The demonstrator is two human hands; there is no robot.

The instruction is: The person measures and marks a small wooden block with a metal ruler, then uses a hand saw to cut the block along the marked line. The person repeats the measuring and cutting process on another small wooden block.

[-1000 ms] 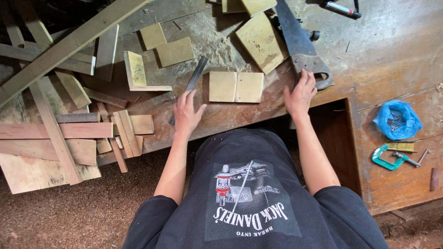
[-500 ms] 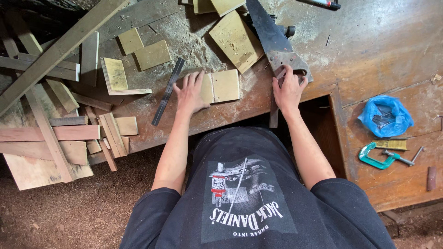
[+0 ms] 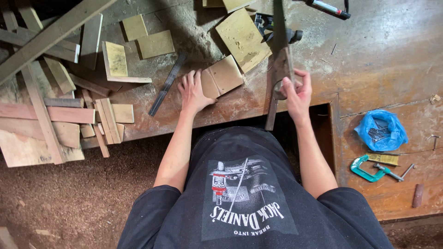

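Left hand [image 3: 194, 92] lay flat, fingers spread, on pair of small wood boards [image 3: 223, 77] at worktop [image 3: 378, 60] edge, near 12 o'clock of torso. Right hand [image 3: 296, 92] was wrapped tight around handsaw [image 3: 280, 50] handle, blade raised edge-on toward 12 o'clock. Metal ruler [image 3: 167, 84] lay at 9 o'clock of left hand. Blue bag [image 3: 381, 130] and green clamp [image 3: 364, 170] sat at 3 o'clock.

Scarred wooden workbench [image 3: 383, 60] with offcuts [image 3: 156, 44], steel ruler [image 3: 168, 83], green clamp [image 3: 364, 170]

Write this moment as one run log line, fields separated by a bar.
left hand: flat on small wood panel | right hand: grips handsaw by handle | surface: workbench | nearby: green clamp
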